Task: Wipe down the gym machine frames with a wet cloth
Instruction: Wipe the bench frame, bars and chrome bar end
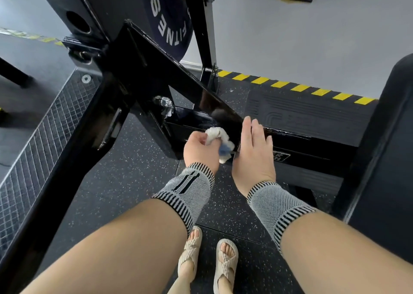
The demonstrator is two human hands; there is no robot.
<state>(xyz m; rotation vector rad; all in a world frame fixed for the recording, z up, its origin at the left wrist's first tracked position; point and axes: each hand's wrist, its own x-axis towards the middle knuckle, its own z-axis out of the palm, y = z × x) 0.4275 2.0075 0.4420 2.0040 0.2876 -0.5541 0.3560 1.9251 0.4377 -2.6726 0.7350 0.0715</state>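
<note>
A glossy black gym machine frame (143,70) slopes down from the upper left to a low horizontal beam (297,141) in the middle. My left hand (200,148) grips a bunched white cloth (220,140) with a blue patch, held against the lower end of the sloping plate. Just to the right, my right hand (253,155) has straight fingers and rests on the beam's top edge. Both wrists wear grey knitted bands.
A dark weight plate (169,21) with white lettering hangs above. A textured footplate (38,132) slopes at left. A black padded seat (386,137) stands at right. Yellow-black hazard tape (297,88) lines the wall base. My sandalled feet (207,258) stand on speckled rubber floor.
</note>
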